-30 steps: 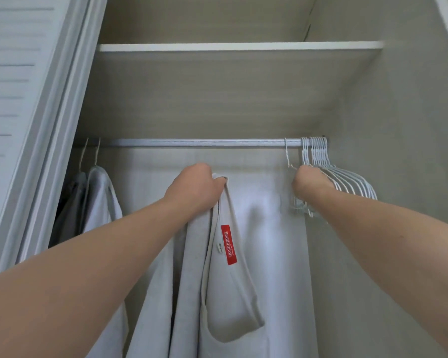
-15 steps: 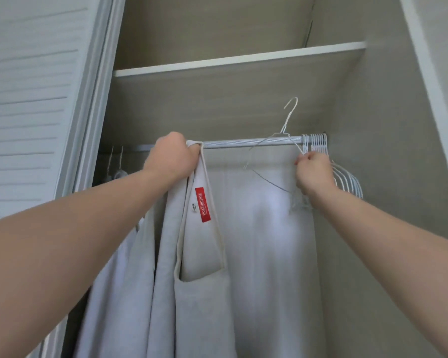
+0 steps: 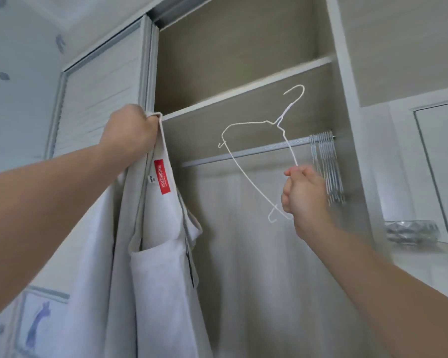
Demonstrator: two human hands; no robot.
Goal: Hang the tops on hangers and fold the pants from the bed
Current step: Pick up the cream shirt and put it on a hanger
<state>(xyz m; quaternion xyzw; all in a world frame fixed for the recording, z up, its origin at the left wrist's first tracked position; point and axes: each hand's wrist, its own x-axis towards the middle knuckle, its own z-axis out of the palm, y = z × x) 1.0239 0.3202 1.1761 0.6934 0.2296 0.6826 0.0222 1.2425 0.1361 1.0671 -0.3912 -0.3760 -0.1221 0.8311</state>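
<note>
Looking up from the head camera, you have both arms raised in front of the open closet. Your left hand is clenched around the upper edge of a pale grey top, fingers wrapped tight over the fabric near the neckline. The top hangs straight down from that fist, long axis vertical, in front of the closet's left edge, with its red label just below your knuckles and running lengthwise down the cloth. The lower part of the top drops out of view at the bottom. Your right hand is closed on a white wire hanger, gripping it at one shoulder end, with thumb and fingers pinched round the wire. The hanger is held free in the air in front of the rail, not hooked on anything. It is tilted steeply: its hook points up and to the right, toward the shelf above the rail, while its long bottom wire runs diagonally from upper left down to your right hand. The top and the hanger are apart, with the bare closet back showing between them. At the rail's right end a bunch of spare hangers hangs close together, just behind your right hand.
</note>
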